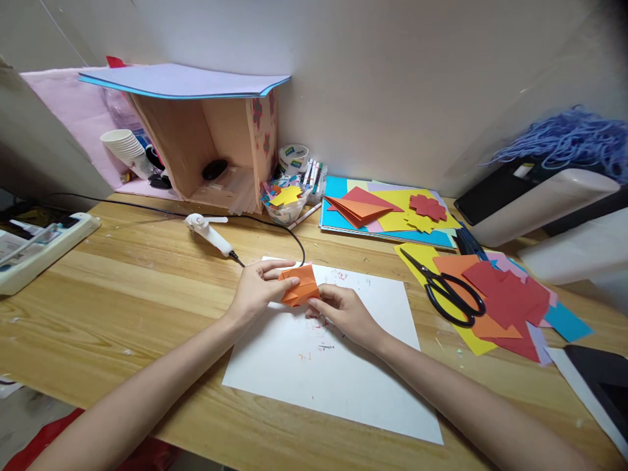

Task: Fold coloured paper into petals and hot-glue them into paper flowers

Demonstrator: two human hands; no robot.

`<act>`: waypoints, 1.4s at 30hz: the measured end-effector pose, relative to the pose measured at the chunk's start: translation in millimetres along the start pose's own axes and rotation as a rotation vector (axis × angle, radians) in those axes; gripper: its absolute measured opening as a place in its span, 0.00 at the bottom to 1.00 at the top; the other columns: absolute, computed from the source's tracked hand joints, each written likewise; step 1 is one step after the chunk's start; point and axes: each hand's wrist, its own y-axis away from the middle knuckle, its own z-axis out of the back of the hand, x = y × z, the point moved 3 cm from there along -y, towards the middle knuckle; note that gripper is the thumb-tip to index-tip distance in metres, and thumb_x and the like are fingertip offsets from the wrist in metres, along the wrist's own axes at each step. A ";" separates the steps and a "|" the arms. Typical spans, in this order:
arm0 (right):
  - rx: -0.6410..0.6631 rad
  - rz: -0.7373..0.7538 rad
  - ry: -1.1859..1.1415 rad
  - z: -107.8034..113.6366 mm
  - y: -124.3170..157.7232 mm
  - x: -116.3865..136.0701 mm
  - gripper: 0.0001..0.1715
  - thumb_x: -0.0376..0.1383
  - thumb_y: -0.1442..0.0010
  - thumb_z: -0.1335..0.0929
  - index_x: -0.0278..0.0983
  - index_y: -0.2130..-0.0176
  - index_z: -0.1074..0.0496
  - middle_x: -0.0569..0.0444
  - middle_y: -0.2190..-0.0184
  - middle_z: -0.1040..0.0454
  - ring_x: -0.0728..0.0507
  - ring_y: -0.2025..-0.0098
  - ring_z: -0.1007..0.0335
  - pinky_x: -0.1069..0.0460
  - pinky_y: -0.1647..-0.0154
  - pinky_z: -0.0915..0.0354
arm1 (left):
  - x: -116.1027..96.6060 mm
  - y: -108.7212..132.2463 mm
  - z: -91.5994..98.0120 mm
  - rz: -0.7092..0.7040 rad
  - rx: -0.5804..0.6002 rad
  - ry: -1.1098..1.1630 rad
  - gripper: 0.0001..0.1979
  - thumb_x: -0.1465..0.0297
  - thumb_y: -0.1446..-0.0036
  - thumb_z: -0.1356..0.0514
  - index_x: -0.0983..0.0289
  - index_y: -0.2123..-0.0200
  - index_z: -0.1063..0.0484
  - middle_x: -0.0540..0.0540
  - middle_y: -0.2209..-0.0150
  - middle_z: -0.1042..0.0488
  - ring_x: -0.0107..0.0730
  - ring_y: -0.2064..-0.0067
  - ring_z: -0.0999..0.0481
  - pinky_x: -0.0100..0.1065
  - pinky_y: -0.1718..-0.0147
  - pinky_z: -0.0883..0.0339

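Presently, we hold the orange paper [307,275] near the centre of the frame, over the white sheet [377,386]. Our left hand [258,288] pinches its left side, the thumb lying on the top face, probably so that the folds remain closed. Our right hand [350,315] grips the lower right corner, which seems to steady it. The white sheet, carrying coloured marks [325,347], perhaps protects the table [142,268]. Scissors [449,294] lie on scraps [530,294] at the right, the white tool [212,238] left of centre, maybe leaving us room between.
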 end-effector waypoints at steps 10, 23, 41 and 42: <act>-0.174 0.056 -0.133 10.4 -5.8 1.1 0.17 0.45 0.41 0.40 0.35 0.65 0.31 0.54 0.71 0.30 0.49 0.72 0.33 0.52 0.67 0.35 | -1.6 0.6 -2.0 0.047 0.042 -0.099 0.26 0.68 0.63 0.33 0.69 0.57 0.29 0.59 0.69 0.22 0.34 0.69 0.24 0.29 0.72 0.30; -0.150 0.074 -0.104 10.8 -9.7 -0.1 0.10 0.40 0.47 0.34 0.34 0.71 0.31 0.53 0.72 0.30 0.48 0.69 0.34 0.52 0.67 0.37 | 8.7 7.0 -17.1 0.021 0.154 -0.152 0.22 0.70 0.61 0.35 0.68 0.59 0.28 0.55 0.74 0.24 0.29 0.73 0.26 0.26 0.76 0.34; 0.091 -0.066 -0.061 24.0 -16.4 5.1 0.12 0.40 0.50 0.32 0.32 0.74 0.30 0.54 0.77 0.31 0.50 0.74 0.36 0.54 0.72 0.40 | 9.4 3.7 -15.2 -0.072 0.154 -0.220 0.14 0.67 0.56 0.37 0.68 0.65 0.26 0.59 0.65 0.23 0.35 0.64 0.25 0.31 0.66 0.32; 0.072 -0.067 -0.072 23.1 -16.2 4.4 0.12 0.40 0.50 0.32 0.32 0.74 0.31 0.54 0.77 0.31 0.50 0.74 0.36 0.54 0.73 0.40 | 10.1 2.9 -14.9 -0.081 0.150 -0.221 0.14 0.66 0.56 0.37 0.68 0.65 0.26 0.59 0.65 0.23 0.35 0.65 0.25 0.31 0.67 0.32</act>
